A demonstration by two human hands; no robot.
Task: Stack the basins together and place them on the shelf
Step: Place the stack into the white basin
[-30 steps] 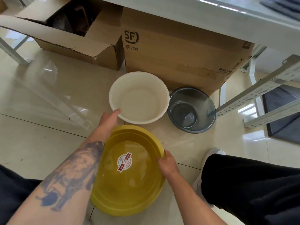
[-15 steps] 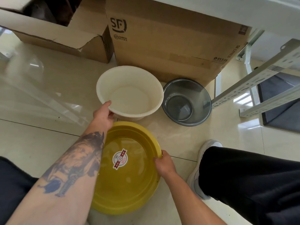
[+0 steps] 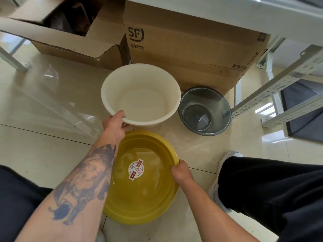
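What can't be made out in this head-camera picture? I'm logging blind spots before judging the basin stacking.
- Yellow basin: its left rim is hidden by the left forearm.
- White basin: whether it is off the floor; its base is hidden by its own wall.
- Open carton: its contents are dark and cut off by the top edge.
- Label in the yellow basin: print too small.

Bright daylight glares off the glossy floor (image 3: 52,105); edges bend.

The white basin (image 3: 140,95) looks like matt plastic, the yellow basin (image 3: 145,180) glossy plastic with a paper sticker (image 3: 135,169). The grey basin (image 3: 204,110) is shiny metal; the floor (image 3: 43,105) is polished tile and the boxes (image 3: 188,48) plain cardboard.
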